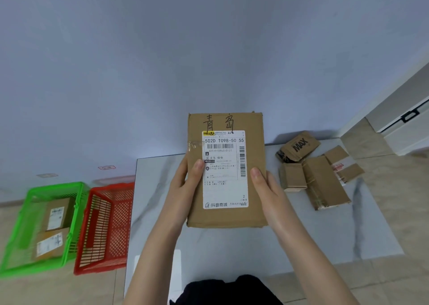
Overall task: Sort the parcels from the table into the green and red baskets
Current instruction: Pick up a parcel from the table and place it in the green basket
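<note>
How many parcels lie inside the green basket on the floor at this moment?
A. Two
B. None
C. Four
A: a far parcel and a near parcel, both brown with white labels, lie inside the green basket, one behind the other.

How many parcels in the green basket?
2 in the green basket: far parcel at the back, near parcel in front. Others could hide underneath.
</note>
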